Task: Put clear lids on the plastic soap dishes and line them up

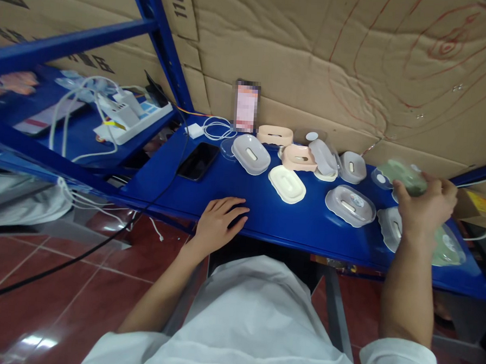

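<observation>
My left hand [220, 224] lies palm down at the front edge of the blue table [261, 221], fingers spread, holding nothing. At the right, my right hand [427, 205] is closed around a green soap box [402, 175], slightly blurred. Below that hand are a grey soap box [389, 227] and another green soap box [447, 247], both partly hidden by my wrist. A grey soap box with a clear lid [351, 205] stands left of my right hand. In the middle sit a cream oval tray [287, 184], a grey dish [251, 154] and a peach dish [299, 159].
A dark phone [198, 161] lies at the left, near a white charger [194, 130] and cable. Another phone [247, 106] leans on the cardboard wall [282, 53]. Blue shelf posts and a power strip [144, 122] stand left. A black cable crosses the left side.
</observation>
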Available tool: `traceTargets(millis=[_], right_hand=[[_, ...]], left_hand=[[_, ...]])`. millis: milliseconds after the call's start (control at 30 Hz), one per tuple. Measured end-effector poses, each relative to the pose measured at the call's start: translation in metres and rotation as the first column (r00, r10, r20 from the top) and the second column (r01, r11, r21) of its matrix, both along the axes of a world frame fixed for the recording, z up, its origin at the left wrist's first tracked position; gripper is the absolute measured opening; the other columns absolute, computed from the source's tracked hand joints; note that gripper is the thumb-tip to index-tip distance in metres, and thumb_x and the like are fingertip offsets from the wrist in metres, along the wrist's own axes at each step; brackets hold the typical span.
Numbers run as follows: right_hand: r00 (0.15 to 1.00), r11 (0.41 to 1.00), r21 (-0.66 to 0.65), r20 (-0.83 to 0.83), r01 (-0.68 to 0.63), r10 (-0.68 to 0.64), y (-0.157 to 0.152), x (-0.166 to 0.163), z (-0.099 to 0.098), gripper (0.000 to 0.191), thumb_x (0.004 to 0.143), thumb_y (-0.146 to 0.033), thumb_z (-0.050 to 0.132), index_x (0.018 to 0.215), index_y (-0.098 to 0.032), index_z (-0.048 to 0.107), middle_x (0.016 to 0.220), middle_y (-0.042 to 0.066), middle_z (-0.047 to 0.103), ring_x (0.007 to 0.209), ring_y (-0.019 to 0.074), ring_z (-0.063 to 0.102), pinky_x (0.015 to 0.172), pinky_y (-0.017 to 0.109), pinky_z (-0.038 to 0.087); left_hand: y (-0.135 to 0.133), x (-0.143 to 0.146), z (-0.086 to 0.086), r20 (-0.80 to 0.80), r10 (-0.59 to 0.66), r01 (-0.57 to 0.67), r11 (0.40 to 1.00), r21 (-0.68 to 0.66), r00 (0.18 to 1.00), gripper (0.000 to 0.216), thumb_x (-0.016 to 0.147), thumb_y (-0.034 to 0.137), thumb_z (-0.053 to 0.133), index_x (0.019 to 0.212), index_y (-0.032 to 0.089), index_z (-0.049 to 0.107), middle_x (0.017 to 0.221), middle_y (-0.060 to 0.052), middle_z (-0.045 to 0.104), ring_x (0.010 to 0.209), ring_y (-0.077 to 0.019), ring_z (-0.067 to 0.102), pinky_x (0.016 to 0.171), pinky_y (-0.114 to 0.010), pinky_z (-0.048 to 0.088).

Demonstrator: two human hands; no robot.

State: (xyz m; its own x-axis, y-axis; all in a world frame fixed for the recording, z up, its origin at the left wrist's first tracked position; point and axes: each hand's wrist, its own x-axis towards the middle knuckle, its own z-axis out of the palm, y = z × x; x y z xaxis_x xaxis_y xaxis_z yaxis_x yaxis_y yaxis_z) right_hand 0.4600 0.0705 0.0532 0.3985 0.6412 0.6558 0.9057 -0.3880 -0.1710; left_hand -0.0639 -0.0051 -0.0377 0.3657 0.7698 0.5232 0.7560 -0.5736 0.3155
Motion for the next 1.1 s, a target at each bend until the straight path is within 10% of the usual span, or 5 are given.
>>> traceTargets(millis=[300,667,1100], right_hand=[[1.000,0.985,-0.174,0.009,-0.015,0.016,-0.009,-0.037,-0.006,0.067,0.083,-0.056,0.077,0.141,-0.025,0.064,0.145,0.019,0.054,0.125,0.0407,0.053,0.100,0.057,0.050],[0.977,0.925,-0.320,-0.119,-0.204,0.175,-0.031,-0.006,-0.004,0.064,0.080,-0.055,0.074,0.135,-0.023,0.065,0.140,0.018,0.057,0.126,0.0351,0.058,0.111,0.048,0.046],[0.912,0.822,-0.402,-0.258,-0.402,0.320,-0.018,0.009,-0.003,0.051,0.079,-0.033,0.072,0.125,-0.018,0.058,0.133,0.019,0.058,0.135,0.0302,0.048,0.116,0.042,0.037]], left_hand=[[0.002,-0.001,0.006,-0.022,-0.018,0.018,0.999,-0.040,1.000,0.020,0.109,0.031,0.060,0.121,0.025,0.075,0.135,-0.006,0.075,0.124,-0.0263,0.069,0.101,-0.045,0.051],[0.011,-0.002,0.015,-0.010,-0.080,0.078,0.989,-0.129,0.997,0.032,0.110,0.036,0.054,0.136,0.027,0.070,0.145,-0.010,0.068,0.132,-0.0298,0.065,0.109,-0.049,0.052],[0.112,0.001,0.047,-0.241,0.040,-0.042,0.999,-0.002,0.970,0.050,0.104,0.025,0.050,0.155,0.023,0.052,0.173,-0.018,0.040,0.162,-0.0392,0.035,0.128,-0.069,0.022]])
